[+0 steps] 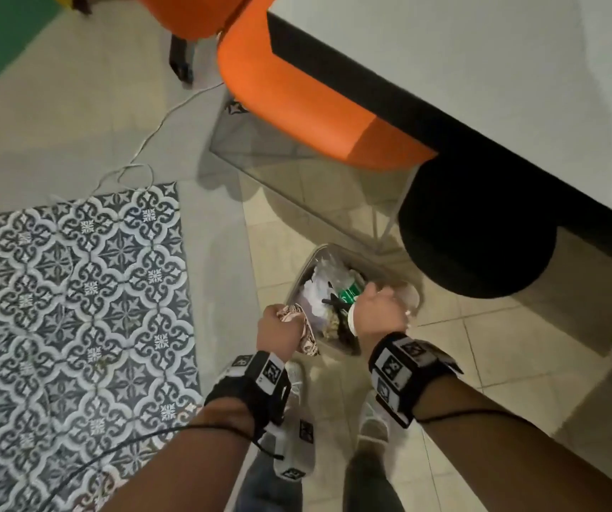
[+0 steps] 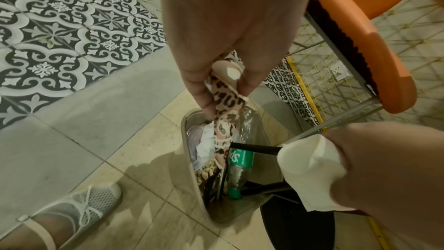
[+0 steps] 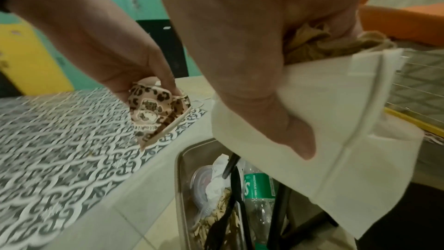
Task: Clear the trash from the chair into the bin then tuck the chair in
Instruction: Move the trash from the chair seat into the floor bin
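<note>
Both hands hang over the bin (image 1: 298,286), which stands on the floor tiles near the black round table base (image 1: 478,234). The left hand (image 1: 278,328) pinches a leopard-print wrapper (image 2: 222,102) between thumb and fingers, its lower end dangling into the bin's mouth. The right hand (image 1: 380,314) has its fingers and thumb curled round a crushed white paper cup (image 3: 336,121), with a wad of brown paper (image 3: 319,42) bunched against the palm (exact hold on the wad is hard to read). Neither piece is released yet.

The bin already holds a plastic bottle with a green label (image 2: 241,159), white crumpled paper, a black utensil and other scraps.

Progress, as judged: the trash is carried across and the drop is pending. Whether more trash lies on the chair cannot be told; the seat of the orange chair (image 1: 297,101) is mostly hidden beneath the white table (image 1: 481,49). That chair looks partly under the table edge, angled. Remaining: let go of both handfuls, check the seat, then push the chair in.
</note>
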`<state>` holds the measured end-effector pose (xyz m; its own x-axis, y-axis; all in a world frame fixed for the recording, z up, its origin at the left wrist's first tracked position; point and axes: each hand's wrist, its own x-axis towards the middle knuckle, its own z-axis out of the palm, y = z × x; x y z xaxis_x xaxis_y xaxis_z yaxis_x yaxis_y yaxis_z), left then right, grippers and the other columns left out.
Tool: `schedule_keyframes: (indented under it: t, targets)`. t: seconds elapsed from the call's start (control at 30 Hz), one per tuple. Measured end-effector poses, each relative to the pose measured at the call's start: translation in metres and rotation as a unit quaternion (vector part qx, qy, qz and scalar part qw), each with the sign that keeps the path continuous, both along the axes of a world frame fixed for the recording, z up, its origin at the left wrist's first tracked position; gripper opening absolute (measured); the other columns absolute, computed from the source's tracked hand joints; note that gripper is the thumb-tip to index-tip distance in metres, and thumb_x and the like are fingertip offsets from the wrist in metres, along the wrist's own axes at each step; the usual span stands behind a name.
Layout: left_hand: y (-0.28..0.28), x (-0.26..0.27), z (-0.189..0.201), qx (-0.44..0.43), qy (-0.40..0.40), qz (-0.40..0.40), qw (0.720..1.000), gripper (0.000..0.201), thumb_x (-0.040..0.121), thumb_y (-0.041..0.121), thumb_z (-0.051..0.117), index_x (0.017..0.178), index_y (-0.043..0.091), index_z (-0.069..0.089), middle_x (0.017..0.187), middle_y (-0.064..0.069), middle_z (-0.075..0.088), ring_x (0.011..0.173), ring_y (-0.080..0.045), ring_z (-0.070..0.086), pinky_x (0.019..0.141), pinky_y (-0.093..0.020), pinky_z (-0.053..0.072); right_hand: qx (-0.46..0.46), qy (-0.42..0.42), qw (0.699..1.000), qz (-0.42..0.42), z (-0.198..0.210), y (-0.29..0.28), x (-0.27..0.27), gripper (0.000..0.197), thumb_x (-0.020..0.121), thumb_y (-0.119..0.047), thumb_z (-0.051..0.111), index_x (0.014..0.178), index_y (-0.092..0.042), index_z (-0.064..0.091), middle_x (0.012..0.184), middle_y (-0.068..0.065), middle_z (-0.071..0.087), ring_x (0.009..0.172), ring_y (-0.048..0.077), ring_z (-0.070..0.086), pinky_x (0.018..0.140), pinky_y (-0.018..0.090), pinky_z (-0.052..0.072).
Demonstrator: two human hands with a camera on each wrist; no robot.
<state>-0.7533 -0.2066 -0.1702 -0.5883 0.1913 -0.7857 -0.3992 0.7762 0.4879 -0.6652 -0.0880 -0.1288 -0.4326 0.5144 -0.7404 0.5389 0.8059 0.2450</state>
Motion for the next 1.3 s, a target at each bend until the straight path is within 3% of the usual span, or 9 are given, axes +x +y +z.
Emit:
schedule_keyframes:
  t: [0.13, 0.3, 0.5, 0.67, 0.8, 0.9, 1.1, 1.2, 1.3]
  targets:
    - [0.007, 0.005, -0.019, 0.001, 0.001, 0.001, 1.0, 0.045, 0.077, 0.025, 0.062, 0.115, 0.002, 0.056, 0.11, -0.016, 0.066, 0.098, -0.033, 0.064, 0.086, -0.04, 0.055, 0.022, -0.024, 0.999, 0.028, -0.046, -0.012, -0.008, 0.046, 0.088, 0.003, 0.03, 0.132, 0.003, 0.044, 0.131, 0.019, 0.042, 0.112, 0.032, 0.049, 0.076, 0.043, 0.052]
    - [0.022, 0.006, -0.04, -0.015, 0.028, -0.037, 0.999, 0.048, 0.086, 0.022, 0.061, 0.128, 0.003, 0.048, 0.124, -0.018, 0.059, 0.113, -0.033, 0.057, 0.09, -0.034, 0.045, 0.059, 0.029, 0.997, 0.049, -0.076, -0.027, -0.004, 0.028, 0.065, -0.015, 0.051, 0.075, -0.015, 0.077, 0.083, 0.005, 0.07, 0.082, 0.03, 0.069, 0.046, 0.026, 0.046]
    - [0.033, 0.01, -0.062, 0.001, 0.025, -0.06, 0.998, 0.041, 0.083, 0.02, 0.065, 0.119, 0.003, 0.053, 0.109, -0.005, 0.057, 0.1, -0.023, 0.057, 0.08, -0.027, 0.042, 0.029, 0.135, 0.98, 0.144, -0.086, -0.003, 0.012, 0.022, 0.065, -0.012, 0.075, 0.087, -0.014, 0.069, 0.094, 0.005, 0.064, 0.065, 0.025, 0.062, 0.045, 0.028, 0.049]
    - [0.04, 0.011, -0.077, 0.016, -0.013, -0.083, 0.996, 0.04, 0.079, 0.02, 0.061, 0.116, 0.007, 0.055, 0.112, -0.009, 0.063, 0.104, -0.029, 0.06, 0.086, -0.039, 0.049, -0.074, 0.193, 0.973, 0.099, -0.102, 0.027, 0.016, 0.04, 0.08, -0.008, 0.064, 0.116, -0.015, 0.049, 0.124, 0.009, 0.045, 0.096, 0.029, 0.055, 0.076, 0.043, 0.054]
    - [0.042, 0.007, -0.073, 0.016, -0.033, -0.17, 0.985, 0.038, 0.087, 0.02, 0.053, 0.123, 0.01, 0.056, 0.121, -0.009, 0.061, 0.114, -0.028, 0.057, 0.093, -0.034, 0.044, -0.132, 0.227, 0.961, -0.088, -0.105, 0.028, 0.012, 0.084, 0.075, -0.028, 0.073, 0.145, -0.028, 0.026, 0.152, 0.007, 0.008, 0.135, 0.032, 0.029, 0.107, 0.045, 0.038]
    - [0.037, 0.003, -0.071, -0.001, -0.032, -0.175, 0.984, 0.038, 0.091, 0.016, 0.051, 0.127, 0.005, 0.053, 0.127, -0.013, 0.058, 0.116, -0.03, 0.055, 0.099, -0.037, 0.043, -0.135, 0.327, 0.902, -0.247, -0.108, 0.017, 0.017, 0.107, 0.065, -0.033, 0.082, 0.149, -0.034, 0.015, 0.156, 0.002, -0.001, 0.144, 0.024, 0.015, 0.112, 0.037, 0.032]
    - [0.034, 0.005, -0.068, 0.006, -0.056, -0.075, 0.996, 0.05, 0.088, 0.022, 0.058, 0.135, 0.009, 0.046, 0.133, -0.014, 0.054, 0.118, -0.029, 0.055, 0.088, -0.03, 0.046, -0.104, 0.447, 0.735, -0.5, -0.113, 0.001, 0.019, 0.121, 0.061, -0.018, 0.087, 0.151, -0.028, 0.007, 0.158, 0.005, 0.001, 0.13, 0.005, 0.026, 0.103, 0.024, 0.037]
    - [0.036, 0.013, -0.073, 0.036, -0.068, -0.023, 0.997, 0.068, 0.07, 0.034, 0.06, 0.131, 0.009, 0.046, 0.123, -0.026, 0.059, 0.109, -0.043, 0.059, 0.088, -0.05, 0.053, -0.059, 0.477, 0.664, -0.573, -0.118, -0.006, 0.008, 0.109, 0.068, -0.027, 0.082, 0.15, -0.03, 0.011, 0.156, 0.008, 0.01, 0.129, 0.019, 0.041, 0.1, 0.038, 0.046]
    - [0.038, 0.015, -0.068, 0.048, -0.097, -0.01, 0.994, 0.074, 0.068, 0.033, 0.059, 0.135, 0.01, 0.04, 0.124, -0.024, 0.058, 0.113, -0.044, 0.057, 0.093, -0.052, 0.05, -0.055, 0.481, 0.662, -0.573, -0.122, -0.011, 0.003, 0.087, 0.074, -0.044, 0.069, 0.146, -0.03, 0.021, 0.15, 0.008, 0.024, 0.13, 0.027, 0.043, 0.102, 0.046, 0.045]
